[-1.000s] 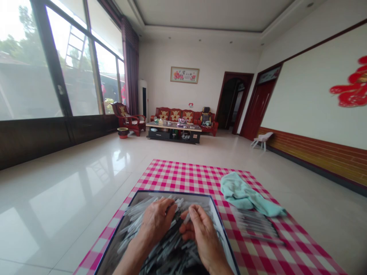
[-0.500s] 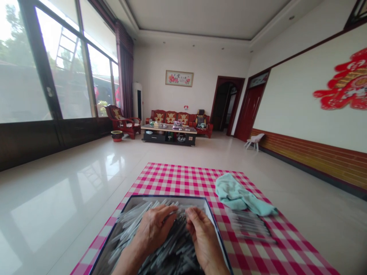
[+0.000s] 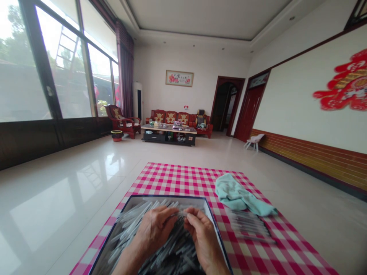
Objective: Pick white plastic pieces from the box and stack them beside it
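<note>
A small clear tube (image 3: 181,213) sat over the box (image 3: 209,212), pinched closely by the left hand (image 3: 155,227) and right hand (image 3: 202,231), long axis roughly nine to three o'clock. Their fingertips were slightly nearer together than half a second earlier. From the box, a cloth (image 3: 236,195) lay at two o'clock, a row of sticks (image 3: 250,226) (blurred) at three.

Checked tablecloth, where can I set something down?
The tablecloth is bare beyond the box, left of the towel, and nearer than the row of sticks, right of the box. Inside, loose sticks crowd beneath the left hand and right hand.
</note>
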The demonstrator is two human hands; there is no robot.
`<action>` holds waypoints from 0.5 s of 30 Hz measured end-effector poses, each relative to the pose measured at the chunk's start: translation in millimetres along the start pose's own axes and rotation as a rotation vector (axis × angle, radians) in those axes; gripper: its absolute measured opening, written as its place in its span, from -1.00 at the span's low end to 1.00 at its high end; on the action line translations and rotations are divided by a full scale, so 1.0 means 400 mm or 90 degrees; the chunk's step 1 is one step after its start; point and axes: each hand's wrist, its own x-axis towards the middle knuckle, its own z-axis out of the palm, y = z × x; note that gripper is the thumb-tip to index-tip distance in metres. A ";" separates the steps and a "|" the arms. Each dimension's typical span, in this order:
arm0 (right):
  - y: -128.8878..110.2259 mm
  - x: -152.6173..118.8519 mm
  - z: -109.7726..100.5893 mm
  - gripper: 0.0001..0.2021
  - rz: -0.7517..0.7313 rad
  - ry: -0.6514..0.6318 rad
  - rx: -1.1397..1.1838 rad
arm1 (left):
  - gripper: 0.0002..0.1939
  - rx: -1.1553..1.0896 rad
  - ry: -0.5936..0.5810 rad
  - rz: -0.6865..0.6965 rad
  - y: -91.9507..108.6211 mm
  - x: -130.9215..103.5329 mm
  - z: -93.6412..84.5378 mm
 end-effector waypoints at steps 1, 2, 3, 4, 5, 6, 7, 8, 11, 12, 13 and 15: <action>0.000 -0.001 0.000 -0.78 -0.002 -0.003 -0.014 | -0.75 0.002 -0.003 0.000 0.000 0.000 0.000; 0.000 -0.001 0.001 -0.78 -0.005 -0.006 -0.028 | -0.75 0.006 -0.007 0.002 -0.001 -0.001 0.000; -0.001 -0.002 0.001 -0.78 -0.008 -0.010 -0.041 | -0.75 0.009 -0.011 0.006 -0.001 -0.001 0.000; -0.002 -0.004 0.000 -0.78 -0.011 -0.016 -0.054 | -0.75 0.013 -0.016 0.009 0.000 -0.002 -0.001; -0.004 -0.005 -0.001 -0.79 -0.015 -0.022 -0.070 | -0.75 0.016 -0.020 0.013 0.001 -0.002 -0.002; -0.006 -0.006 -0.002 -0.80 -0.022 -0.028 -0.088 | -0.75 0.017 -0.025 0.018 0.003 -0.002 -0.003; -0.008 -0.007 -0.004 -0.81 -0.030 -0.036 -0.108 | -0.75 0.017 -0.031 0.022 0.005 -0.003 -0.004; -0.011 -0.008 -0.005 -0.82 -0.039 -0.046 -0.128 | -0.76 0.019 -0.038 0.024 0.008 -0.003 -0.006; -0.016 -0.010 -0.010 -0.82 -0.054 -0.079 -0.167 | -0.78 0.022 -0.062 0.031 0.017 -0.002 -0.008; -0.017 -0.010 -0.011 -0.82 -0.056 -0.086 -0.172 | -0.78 0.021 -0.068 0.031 0.019 -0.001 -0.008; -0.018 -0.011 -0.011 -0.81 -0.058 -0.091 -0.174 | -0.79 0.019 -0.070 0.029 0.021 0.000 -0.007; -0.018 -0.013 -0.009 -0.81 -0.060 -0.096 -0.172 | -0.80 0.018 -0.062 0.020 0.021 0.001 -0.006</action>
